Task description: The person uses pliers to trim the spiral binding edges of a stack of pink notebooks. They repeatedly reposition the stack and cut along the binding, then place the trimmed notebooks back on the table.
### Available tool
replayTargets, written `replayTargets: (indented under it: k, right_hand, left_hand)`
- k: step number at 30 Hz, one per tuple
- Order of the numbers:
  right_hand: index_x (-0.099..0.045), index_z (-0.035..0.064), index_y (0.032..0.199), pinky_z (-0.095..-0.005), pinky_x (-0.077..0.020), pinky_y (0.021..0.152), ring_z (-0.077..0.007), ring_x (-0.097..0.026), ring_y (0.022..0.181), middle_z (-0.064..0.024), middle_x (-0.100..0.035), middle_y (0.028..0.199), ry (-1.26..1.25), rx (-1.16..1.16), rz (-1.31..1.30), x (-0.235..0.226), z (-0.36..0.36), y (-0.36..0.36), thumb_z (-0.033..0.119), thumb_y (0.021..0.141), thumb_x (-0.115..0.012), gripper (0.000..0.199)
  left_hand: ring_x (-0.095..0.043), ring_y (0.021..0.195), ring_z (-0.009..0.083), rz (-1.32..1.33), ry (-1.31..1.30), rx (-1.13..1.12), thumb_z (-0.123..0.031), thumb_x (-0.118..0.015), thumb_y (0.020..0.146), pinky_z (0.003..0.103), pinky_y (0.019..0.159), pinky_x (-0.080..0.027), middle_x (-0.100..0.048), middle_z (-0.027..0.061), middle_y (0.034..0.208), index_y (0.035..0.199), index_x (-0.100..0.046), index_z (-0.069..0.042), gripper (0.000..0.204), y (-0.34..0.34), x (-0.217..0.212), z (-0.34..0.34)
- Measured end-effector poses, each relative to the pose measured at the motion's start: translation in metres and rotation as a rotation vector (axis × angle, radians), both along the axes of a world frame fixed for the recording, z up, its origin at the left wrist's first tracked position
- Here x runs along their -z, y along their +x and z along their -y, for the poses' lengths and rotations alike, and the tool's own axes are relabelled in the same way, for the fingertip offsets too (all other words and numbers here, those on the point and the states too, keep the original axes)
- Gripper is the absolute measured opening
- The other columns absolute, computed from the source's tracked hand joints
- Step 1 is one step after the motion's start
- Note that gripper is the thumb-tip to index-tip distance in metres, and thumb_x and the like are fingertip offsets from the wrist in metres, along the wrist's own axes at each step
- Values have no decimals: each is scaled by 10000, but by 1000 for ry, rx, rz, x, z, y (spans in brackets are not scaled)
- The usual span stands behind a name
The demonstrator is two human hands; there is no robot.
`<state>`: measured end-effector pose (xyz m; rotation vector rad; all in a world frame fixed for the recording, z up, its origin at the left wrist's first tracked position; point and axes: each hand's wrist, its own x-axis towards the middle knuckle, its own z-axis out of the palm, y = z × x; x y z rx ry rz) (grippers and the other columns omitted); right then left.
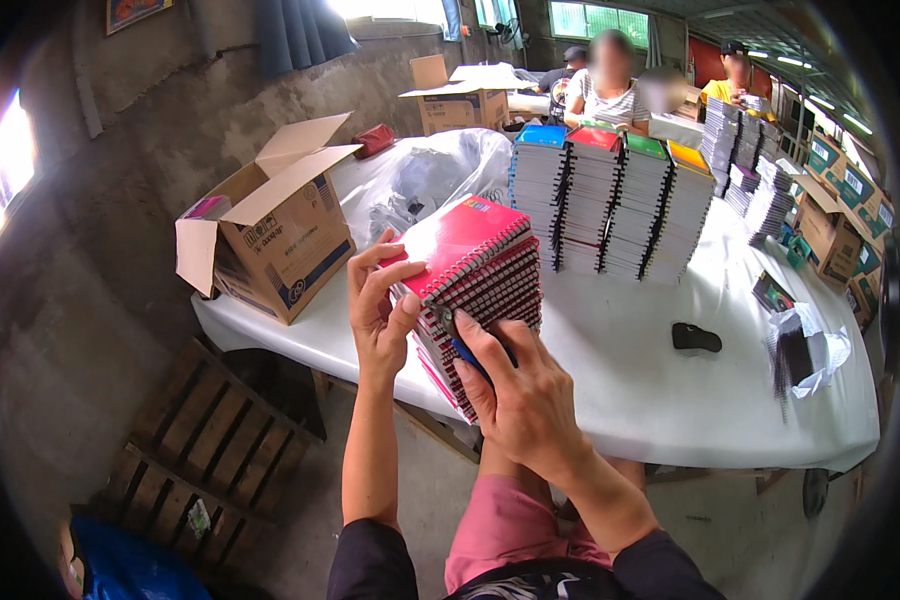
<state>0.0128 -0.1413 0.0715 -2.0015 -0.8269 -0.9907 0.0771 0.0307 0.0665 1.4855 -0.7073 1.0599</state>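
A tall stack of red-covered spiral notebooks [492, 295] stands at the near edge of the white-covered table, its wire bindings facing right and toward me. My left hand [374, 305] grips the near-left corner of the top red spiral notebook [458, 246], fingers on the cover and thumb along its edge. In my right hand [526, 400] is a pair of pliers with blue handles [467, 352]. Their metal head meets the near end of the top notebook's wire binding; my fingers hide most of the handles, and I cannot tell whether the jaws are closed.
Taller notebook stacks [592, 200] with blue, red, green and yellow tops stand behind. An open cardboard box [288, 245] sits at left. On the right lie a small black object [696, 338] and black wire coils [794, 358] in plastic. Several people work beyond; a wooden pallet [215, 450] is below left.
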Motion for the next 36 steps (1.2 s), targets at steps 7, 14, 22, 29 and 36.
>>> replayTargets:
  k: [7,14,22,29,36]
  right_hand:
    - [-498,82,1197,-368,-473,629,-257,-586,687,-119,-567,842,457,-700,-943,-19,23,-4,239,943,-498,299]
    - [-568,212,1208,-454,-271,918,-229,-476,1021,-78,-481,1111,-94,176,40,-1,16,-10,336,859,-588,371]
    - [-584,219,1185,-421,-312,892,-195,-496,979,-61,-493,1067,-143,213,142,5,7,1,331,854,-591,349]
    - [-582,136,1145,-288,-466,588,-152,-576,716,-65,-556,900,86,-222,-265,4,6,6,297,907,-555,289]
    - [-514,94,1191,-322,-459,639,-184,-593,771,-103,-565,902,408,-640,-867,-2,19,0,284,918,-546,335]
  left_hand:
    - [-364,1275,329,6,30,15,-321,-628,847,438,1029,-319,-455,118,1143,1006,-660,-30,333,-3,0,1]
    - [-374,1271,310,-5,85,-7,-357,-526,922,444,1050,-283,-463,117,1185,1038,-628,-34,359,-1,-1,-8]
    - [-389,1255,307,1,94,-4,-382,-505,930,441,1046,-288,-465,118,1183,1045,-615,-27,389,2,0,-7]
    - [-355,1277,326,-23,79,-1,-399,-538,909,434,1011,-325,-437,119,1170,1045,-627,-38,396,2,1,-11]
    - [-352,1279,338,7,82,-8,-435,-527,906,463,1027,-310,-436,122,1188,1049,-618,-44,427,8,8,-10]
